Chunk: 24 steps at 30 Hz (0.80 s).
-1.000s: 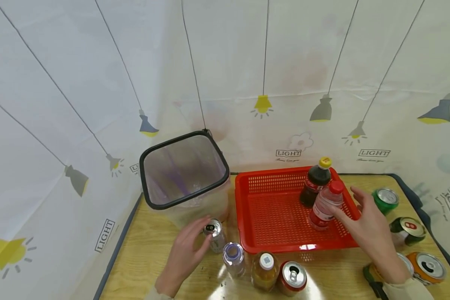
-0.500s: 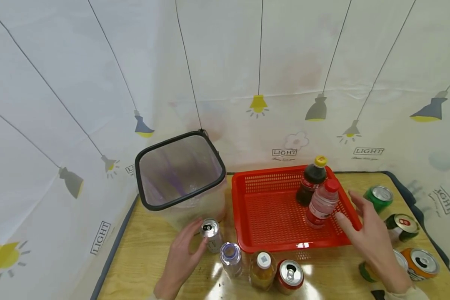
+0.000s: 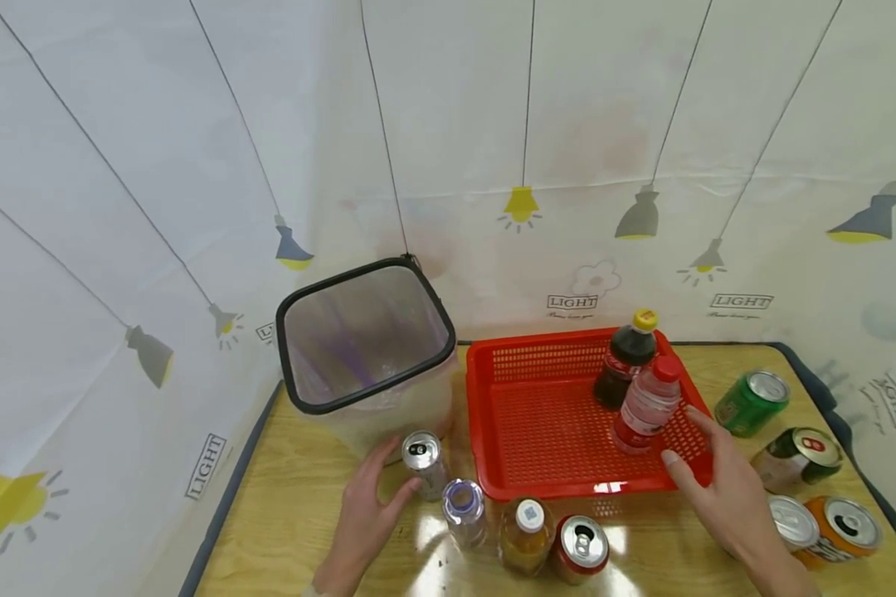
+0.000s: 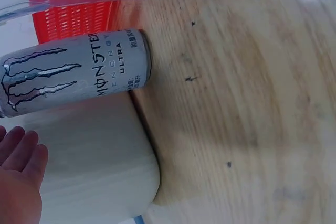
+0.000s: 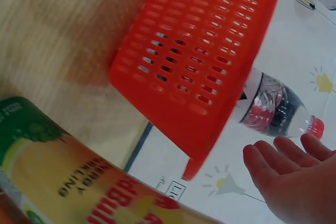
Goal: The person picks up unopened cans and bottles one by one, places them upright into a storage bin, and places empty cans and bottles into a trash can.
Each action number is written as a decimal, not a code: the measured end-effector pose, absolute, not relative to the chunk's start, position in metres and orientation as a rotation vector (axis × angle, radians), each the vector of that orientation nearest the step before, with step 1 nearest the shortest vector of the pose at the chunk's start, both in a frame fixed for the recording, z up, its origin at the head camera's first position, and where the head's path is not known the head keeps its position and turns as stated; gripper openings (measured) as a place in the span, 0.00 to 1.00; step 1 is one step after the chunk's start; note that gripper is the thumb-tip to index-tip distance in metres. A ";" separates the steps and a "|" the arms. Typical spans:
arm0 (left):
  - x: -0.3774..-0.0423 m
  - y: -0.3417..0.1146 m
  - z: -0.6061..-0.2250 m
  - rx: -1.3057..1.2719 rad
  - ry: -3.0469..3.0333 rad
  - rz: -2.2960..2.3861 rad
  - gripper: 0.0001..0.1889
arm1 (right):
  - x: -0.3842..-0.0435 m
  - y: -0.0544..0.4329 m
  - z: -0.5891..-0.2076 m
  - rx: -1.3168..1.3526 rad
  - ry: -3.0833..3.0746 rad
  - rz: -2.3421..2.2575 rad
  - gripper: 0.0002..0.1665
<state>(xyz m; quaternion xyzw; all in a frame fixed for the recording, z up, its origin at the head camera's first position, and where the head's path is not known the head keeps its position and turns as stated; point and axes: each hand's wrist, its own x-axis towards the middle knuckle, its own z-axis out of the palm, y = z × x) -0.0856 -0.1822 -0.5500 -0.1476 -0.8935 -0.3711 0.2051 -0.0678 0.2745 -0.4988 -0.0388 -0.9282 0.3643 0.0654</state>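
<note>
Silver can (image 3: 427, 477) and red-capped bottle (image 3: 648, 406) are standing nearest our two grips, the can on the wooden bench (image 3: 291, 473) just before the bin, the bottle inside the basket. Behind everything, a lamp-printed curtain (image 3: 448, 149) is hanging. At the back left the pale bin (image 3: 411, 406) is turning its black-rimmed mouth upward, and we are seeing purple streaks within.

Beside it the shallower red basket (image 3: 538, 431) is holding two upright bottles toward its right end: a yellow-capped cola bottle (image 3: 624, 369) behind, the red-capped one in front. Its walls are probably guarding both from rolling off.

Our right grip (image 3: 724, 489) is hovering by the basket's right wall, fingers spread and holding nothing, thumb reaching inward; this spacing is presumably leaving room around the bottle. Our left grip (image 3: 368, 506) is curving loosely beside the silver can, also holding nothing; whether the thumb is touching, we cannot tell.

Along the near edge a juice bottle (image 3: 524, 539) and a purple-topped bottle (image 3: 465, 514) are standing, with a red can (image 3: 581, 547) alongside. At the right, a green can (image 3: 752, 404), a dark can (image 3: 797, 460) and an orange can (image 3: 840, 531) are sitting outside the basket, apparently grouped within easy reach.
</note>
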 end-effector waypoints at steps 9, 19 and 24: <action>-0.096 -0.170 -0.561 -0.301 -2.543 -1.278 0.39 | -0.064 0.276 -0.512 -0.086 -2.803 1.135 0.45; -0.109 -0.152 -0.566 -0.167 -2.566 -1.454 0.39 | -0.062 0.279 -0.512 -0.108 -2.777 1.152 0.45; -0.113 -0.147 -0.566 -0.203 -2.556 -1.424 0.34 | -0.062 0.280 -0.512 -0.143 -2.780 1.146 0.45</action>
